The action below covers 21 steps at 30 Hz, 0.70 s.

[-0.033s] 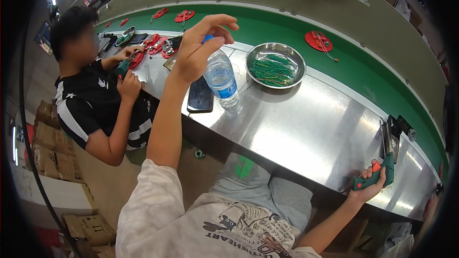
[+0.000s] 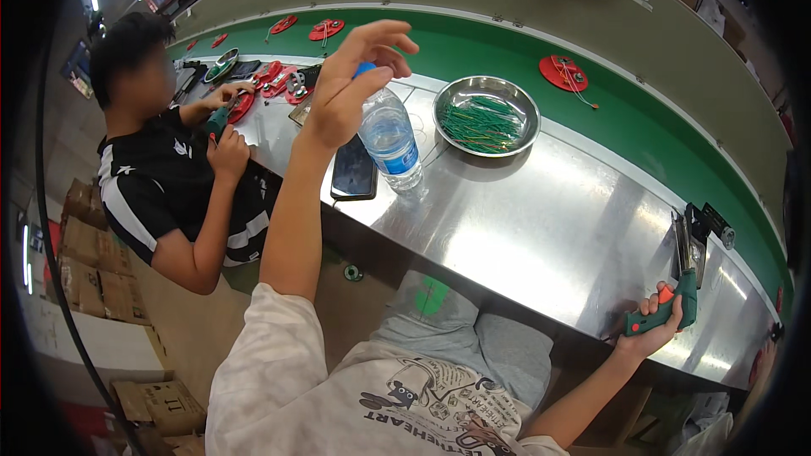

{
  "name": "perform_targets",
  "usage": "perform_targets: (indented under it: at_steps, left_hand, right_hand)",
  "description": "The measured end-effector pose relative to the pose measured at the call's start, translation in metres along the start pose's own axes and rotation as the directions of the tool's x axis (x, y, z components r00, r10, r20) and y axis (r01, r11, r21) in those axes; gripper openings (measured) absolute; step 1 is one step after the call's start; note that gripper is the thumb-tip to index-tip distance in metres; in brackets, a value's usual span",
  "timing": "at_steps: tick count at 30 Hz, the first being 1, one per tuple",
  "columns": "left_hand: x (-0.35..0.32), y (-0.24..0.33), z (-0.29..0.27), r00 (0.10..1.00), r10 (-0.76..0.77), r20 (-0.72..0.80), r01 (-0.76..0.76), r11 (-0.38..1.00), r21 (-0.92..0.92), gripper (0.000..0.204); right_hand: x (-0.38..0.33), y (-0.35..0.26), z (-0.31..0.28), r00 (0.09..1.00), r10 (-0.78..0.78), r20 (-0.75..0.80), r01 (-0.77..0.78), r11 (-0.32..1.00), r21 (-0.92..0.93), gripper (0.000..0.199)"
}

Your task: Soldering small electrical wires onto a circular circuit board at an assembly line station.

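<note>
My left hand (image 2: 342, 97) is raised over the bench with its fingers loosely bent and apart, holding nothing. It hides part of a clear water bottle (image 2: 393, 143) with a blue cap, which stands upright just behind it. Whether they touch, I cannot tell. At the right, my right hand (image 2: 656, 328) grips the handle of a dark green soldering gun (image 2: 688, 297) with an orange-red trigger, its metal end pointing away from me. Beyond the bottle, a round steel bowl (image 2: 530, 110) holds many thin green wires (image 2: 480, 125).
A dark phone (image 2: 353, 173) lies left of the bottle on the steel bench (image 2: 515, 228). Red discs with wires (image 2: 562, 73) sit along the green back strip. Dark items (image 2: 705, 226) stand beyond the soldering gun. At left, a co-worker (image 2: 182, 177) holds a similar green tool.
My left hand has shifted very slightly to the left and down. My right hand and the soldering gun look the same.
</note>
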<state>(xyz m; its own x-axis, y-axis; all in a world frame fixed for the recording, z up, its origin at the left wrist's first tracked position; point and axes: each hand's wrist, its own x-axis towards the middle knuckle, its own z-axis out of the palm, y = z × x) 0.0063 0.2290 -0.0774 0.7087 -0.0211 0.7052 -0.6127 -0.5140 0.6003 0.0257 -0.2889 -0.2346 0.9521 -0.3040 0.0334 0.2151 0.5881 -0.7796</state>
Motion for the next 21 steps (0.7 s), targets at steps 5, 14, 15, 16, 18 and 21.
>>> perform_targets:
  at_steps: [5, 14, 15, 16, 18, 21]
  left_hand:
    - [-0.011, -0.008, 0.006, 0.986, -0.108, -0.124, 0.050, 0.913, -0.405, 0.057]
    - [-0.023, -0.023, 0.014, 0.924, 0.073, -0.374, -0.194, 0.935, -0.297, 0.058]
    - [-0.024, -0.025, 0.014, 0.926, 0.068, -0.372, -0.191, 0.933, -0.304, 0.058]
    - [-0.024, -0.027, 0.013, 0.911, 0.075, -0.404, -0.214, 0.927, -0.309, 0.057]
    - [-0.025, -0.027, 0.012, 0.890, 0.089, -0.446, -0.237, 0.928, -0.288, 0.055]
    - [-0.028, -0.021, 0.018, 0.869, 0.100, -0.484, -0.258, 0.927, -0.271, 0.039]
  right_hand:
    - [0.002, 0.003, -0.001, 1.000, 0.004, -0.003, -0.004, 1.000, -0.004, 0.028]
    - [0.001, 0.001, -0.001, 1.000, -0.004, -0.004, 0.004, 1.000, 0.012, 0.028]
    - [0.001, 0.001, 0.000, 1.000, -0.006, -0.010, 0.006, 1.000, 0.007, 0.028]
    - [0.001, 0.002, 0.003, 1.000, -0.007, -0.011, 0.007, 1.000, 0.010, 0.027]
    - [0.002, 0.002, 0.005, 1.000, -0.005, -0.023, 0.005, 1.000, 0.020, 0.027]
    - [0.000, 0.003, 0.006, 1.000, -0.001, -0.009, 0.002, 1.000, 0.023, 0.027]
